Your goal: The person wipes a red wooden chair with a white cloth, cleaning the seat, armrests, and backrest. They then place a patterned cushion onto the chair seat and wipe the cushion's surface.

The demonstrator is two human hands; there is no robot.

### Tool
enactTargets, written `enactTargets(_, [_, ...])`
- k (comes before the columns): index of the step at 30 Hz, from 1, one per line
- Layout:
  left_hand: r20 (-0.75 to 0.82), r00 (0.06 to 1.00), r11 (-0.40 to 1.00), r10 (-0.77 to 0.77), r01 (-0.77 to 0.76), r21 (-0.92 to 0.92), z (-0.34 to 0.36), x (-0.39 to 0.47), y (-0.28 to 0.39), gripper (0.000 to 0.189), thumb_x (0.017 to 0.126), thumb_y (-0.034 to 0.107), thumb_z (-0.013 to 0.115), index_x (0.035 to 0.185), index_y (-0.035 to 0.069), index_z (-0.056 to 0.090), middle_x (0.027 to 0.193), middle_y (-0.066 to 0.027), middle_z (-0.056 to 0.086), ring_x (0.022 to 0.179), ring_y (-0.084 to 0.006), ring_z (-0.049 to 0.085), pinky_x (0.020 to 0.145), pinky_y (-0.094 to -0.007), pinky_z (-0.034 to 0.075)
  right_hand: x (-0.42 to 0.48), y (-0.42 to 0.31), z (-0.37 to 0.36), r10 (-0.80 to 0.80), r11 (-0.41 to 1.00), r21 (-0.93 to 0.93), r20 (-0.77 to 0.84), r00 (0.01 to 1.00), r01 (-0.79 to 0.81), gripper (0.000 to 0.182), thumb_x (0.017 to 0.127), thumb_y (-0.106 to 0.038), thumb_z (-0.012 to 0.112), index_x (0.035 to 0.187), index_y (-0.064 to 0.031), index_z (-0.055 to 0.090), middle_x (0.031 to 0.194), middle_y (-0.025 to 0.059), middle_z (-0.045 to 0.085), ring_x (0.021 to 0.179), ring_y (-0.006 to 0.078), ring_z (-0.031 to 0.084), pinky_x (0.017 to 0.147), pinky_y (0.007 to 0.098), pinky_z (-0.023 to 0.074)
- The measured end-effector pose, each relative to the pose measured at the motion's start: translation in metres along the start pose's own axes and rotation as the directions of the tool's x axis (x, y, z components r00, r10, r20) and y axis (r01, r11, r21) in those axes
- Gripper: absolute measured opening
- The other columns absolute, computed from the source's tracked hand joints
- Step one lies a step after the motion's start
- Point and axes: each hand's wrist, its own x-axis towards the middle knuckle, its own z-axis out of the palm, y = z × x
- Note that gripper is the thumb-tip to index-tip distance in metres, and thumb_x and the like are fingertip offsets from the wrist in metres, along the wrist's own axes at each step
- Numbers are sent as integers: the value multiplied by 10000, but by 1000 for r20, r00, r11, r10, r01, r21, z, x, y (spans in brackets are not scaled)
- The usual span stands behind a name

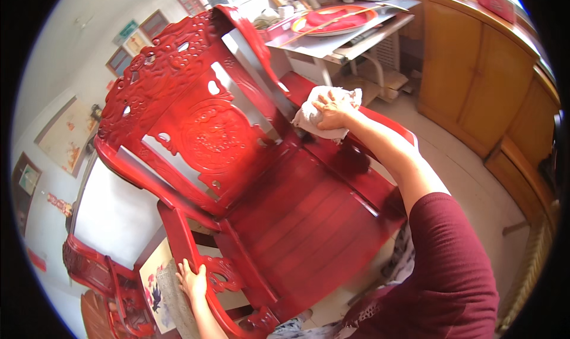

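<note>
A carved, red lacquered wooden armchair (303, 218) fills the middle of the view, its backrest bearing a round carved medallion. On the chair's far right armrest, near the backrest, my right hand (331, 111) presses a crumpled white cloth (311, 116), fingers spread over it. My left hand (192, 279) rests on the left armrest (180, 232), fingers over its outer edge; whether it grips the wood is not plain.
Behind the chair on the right stands a desk (320, 49) holding a tray (340, 31) with red cloth and a thin stick. Wooden cabinets (454, 71) line the right side. Another red carved chair (89, 263) is at lower left.
</note>
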Motion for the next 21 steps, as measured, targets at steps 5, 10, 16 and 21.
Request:
enactTargets(5, [1, 1000, 1000, -12, 12, 23, 3, -2, -11, 771, 839, 493, 593, 1488, 203, 293, 1565, -67, 233, 1435, -377, 178, 1109, -624, 163, -94, 9, -26, -41, 998, 57, 82, 996, 36, 800, 674, -414, 629, 1422, -226, 417, 1518, 105, 302, 1417, 373, 209, 1061, 675, 204])
enactTargets(10, [16, 1000, 1000, -16, 16, 23, 2, 0, -11, 777, 843, 513, 574, 1495, 216, 274, 1571, -53, 220, 1440, -382, 153, 1106, -639, 144, -192, 25, -38, -43, 999, 5, -104, 994, 44, 715, 701, -368, 630, 1381, -229, 458, 1465, 83, 358, 1393, 351, 251, 1062, 659, 212])
enactTargets(16, [14, 1000, 1000, -16, 16, 22, 2, 0, -12, 770, 848, 512, 572, 1494, 214, 277, 1570, -44, 224, 1441, -376, 155, 1107, -642, 142, -276, 31, -32, 29, 990, 143, -320, 947, 18, 689, 694, -244, 695, 1349, -170, 497, 1462, 138, 371, 1386, 395, 268, 1080, 567, 294])
enactTargets(21, [-11, 1000, 999, -15, 15, 40, -2, -5, -10, 745, 856, 502, 567, 1484, 201, 303, 1563, -51, 243, 1434, -383, 176, 1096, -657, 157, -318, 31, 4, 62, 961, 255, -583, 810, 110, 686, 651, -152, 747, 1294, -119, 511, 1390, 186, 410, 1209, 426, 452, 988, 468, 424])
